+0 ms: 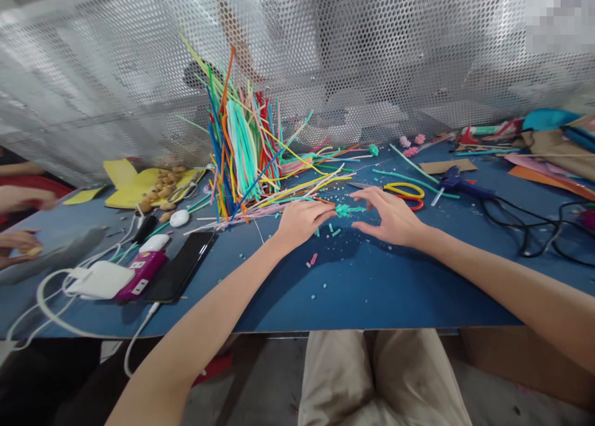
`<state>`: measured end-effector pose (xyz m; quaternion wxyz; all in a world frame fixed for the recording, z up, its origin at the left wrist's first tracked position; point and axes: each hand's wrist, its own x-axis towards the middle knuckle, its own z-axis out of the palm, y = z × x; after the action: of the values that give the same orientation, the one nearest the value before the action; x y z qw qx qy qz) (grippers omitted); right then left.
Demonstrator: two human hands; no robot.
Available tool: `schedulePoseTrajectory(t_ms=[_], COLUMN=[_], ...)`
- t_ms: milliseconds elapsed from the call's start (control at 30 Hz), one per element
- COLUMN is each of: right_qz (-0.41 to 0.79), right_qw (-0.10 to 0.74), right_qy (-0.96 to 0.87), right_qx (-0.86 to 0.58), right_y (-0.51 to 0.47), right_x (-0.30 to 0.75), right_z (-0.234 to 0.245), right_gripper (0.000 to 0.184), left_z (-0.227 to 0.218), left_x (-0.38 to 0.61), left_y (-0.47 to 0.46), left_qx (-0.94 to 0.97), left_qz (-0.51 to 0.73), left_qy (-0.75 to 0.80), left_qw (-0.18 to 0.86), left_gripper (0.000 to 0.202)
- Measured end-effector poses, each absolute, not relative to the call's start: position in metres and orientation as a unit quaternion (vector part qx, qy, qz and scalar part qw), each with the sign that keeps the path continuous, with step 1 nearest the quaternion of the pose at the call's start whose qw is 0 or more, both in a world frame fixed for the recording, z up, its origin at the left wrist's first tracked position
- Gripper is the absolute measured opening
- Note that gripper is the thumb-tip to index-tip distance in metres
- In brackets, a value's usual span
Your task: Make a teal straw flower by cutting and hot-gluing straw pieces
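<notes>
My left hand (304, 222) has its fingers pinched on the left end of a teal pipe-cleaner piece (344, 211), which has a bushy part by my fingertips and a thin end pointing right. Just right of that thin end, my right hand (393, 216) is open, thumb and fingers apart, with nothing visible between them. Scissors (405, 190) with yellow and orange handles lie behind my right hand. Short teal clippings (334, 230) and a small pink piece (314, 258) are scattered on the blue table below my hands.
A large bundle of coloured pipe cleaners (244, 147) stands at the back. On the left are a phone (183, 268), a purple power strip (144, 274) and white cables. A blue glue gun (465, 183) with a black cord lies right. Another person's hands (21, 243) show far left.
</notes>
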<state>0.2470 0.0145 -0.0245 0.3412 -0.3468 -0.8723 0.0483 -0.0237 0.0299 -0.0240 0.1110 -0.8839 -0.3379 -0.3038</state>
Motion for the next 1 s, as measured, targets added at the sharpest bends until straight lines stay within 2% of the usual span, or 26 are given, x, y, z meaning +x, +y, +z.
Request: schedulePoseTrajectory(t_ms=[133, 267, 467, 633, 1000], right_qz=[-0.008, -0.037, 0.011, 0.016, 0.057], right_qw=[0.342, 0.355, 0.378, 0.378, 0.406], right_qy=[-0.891, -0.894, -0.887, -0.881, -0.850], right_qx=[-0.299, -0.271, -0.264, -0.284, -0.332], right_y=[0.0150, 0.0134, 0.0154, 0.0143, 0.0120], right_x=[0.2468, 0.2462, 0.2449, 0.2446, 0.2465], right_z=[-0.0268, -0.0275, -0.0282, -0.0267, -0.0212], right_gripper=[0.054, 0.044, 0.026, 0.029, 0.020], left_z=[-0.0233, -0.0216, -0.0215, -0.0230, -0.0244], left_x=[-0.0202, -0.0170, -0.0167, -0.0183, -0.0223], left_y=[0.0268, 0.0225, 0.0214, 0.0232, 0.0266], left_qx=[-0.889, -0.895, -0.897, -0.892, -0.884], left_qz=[-0.297, -0.291, -0.285, -0.294, -0.316], left_qy=[-0.332, -0.325, -0.331, -0.337, -0.331], left_qw=[0.103, 0.094, 0.066, 0.062, 0.096], left_gripper=[0.035, 0.036, 0.036, 0.035, 0.031])
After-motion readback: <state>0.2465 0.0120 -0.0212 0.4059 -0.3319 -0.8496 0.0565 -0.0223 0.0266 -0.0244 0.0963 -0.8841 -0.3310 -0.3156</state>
